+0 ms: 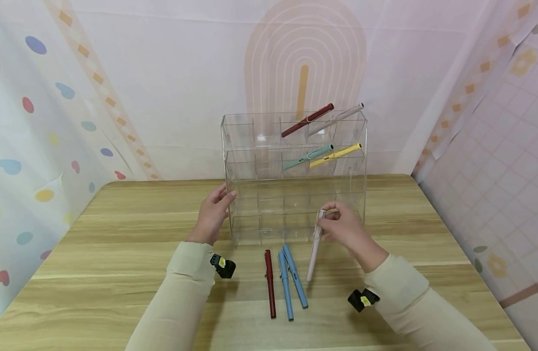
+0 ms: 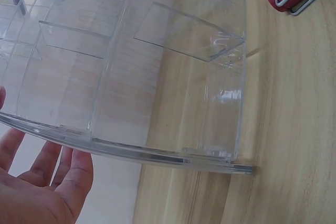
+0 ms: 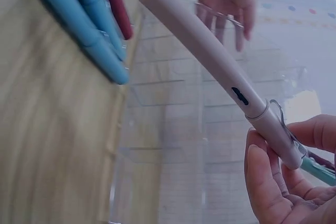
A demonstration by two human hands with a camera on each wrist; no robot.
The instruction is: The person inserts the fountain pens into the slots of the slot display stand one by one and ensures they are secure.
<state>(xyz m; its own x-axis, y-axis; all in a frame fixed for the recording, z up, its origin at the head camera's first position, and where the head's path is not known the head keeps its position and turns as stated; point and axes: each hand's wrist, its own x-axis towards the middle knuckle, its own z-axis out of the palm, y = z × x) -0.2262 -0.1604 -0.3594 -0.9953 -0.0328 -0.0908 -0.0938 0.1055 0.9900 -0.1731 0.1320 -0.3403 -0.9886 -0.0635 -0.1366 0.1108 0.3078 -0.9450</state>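
Observation:
A clear acrylic pen rack (image 1: 271, 187) with several tiers of compartments stands upright on the table. At its left side panel, my left hand (image 1: 213, 214) grips the edge, the thumb in front and the fingers behind. My right hand (image 1: 345, 226) pinches a pale pink pen (image 3: 210, 51) by its clip end, cap up and the other end slanting down in front of the lowest tier. Below the rack lie a dark red pen (image 1: 270, 285) and two blue pens, one (image 1: 285, 287) close beside the other (image 1: 296, 278), their tops nearly together.
In the rack's top tier lean a dark red pen (image 1: 308, 120) and a pale pink pen (image 1: 339, 118). One tier lower are a green pen (image 1: 310, 157) and a yellow pen (image 1: 336, 155). Patterned cloth (image 1: 172, 87) hangs behind the wooden table (image 1: 120, 273).

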